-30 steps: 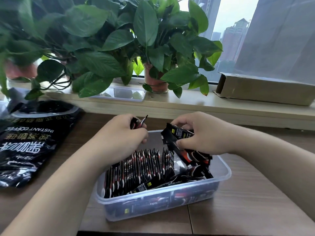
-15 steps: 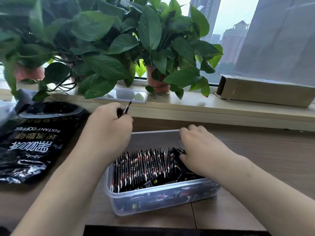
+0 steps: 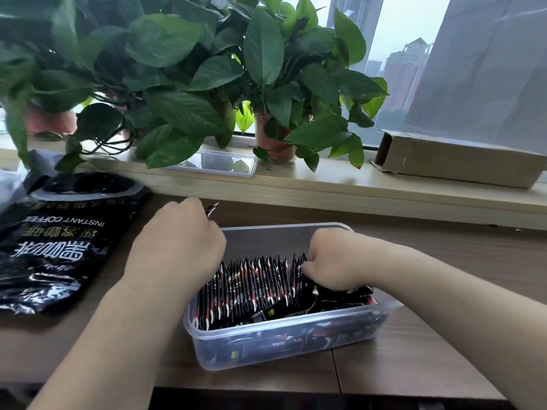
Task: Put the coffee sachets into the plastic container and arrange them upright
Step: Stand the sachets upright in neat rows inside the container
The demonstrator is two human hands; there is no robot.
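Your right hand (image 3: 331,261), which held a bunch of sachets above the box a second ago, is now down inside the plastic container (image 3: 281,338). Its fingers have gone from lying flat to curling tightly onto the right end of the coffee sachets (image 3: 251,279). These stand upright in a row along the container's left and middle, with a few loose sachets (image 3: 352,294) lying flat beneath your wrist. Your left hand (image 3: 177,247) still pinches a spare sachet (image 3: 212,209) and has dropped closer to the far left corner.
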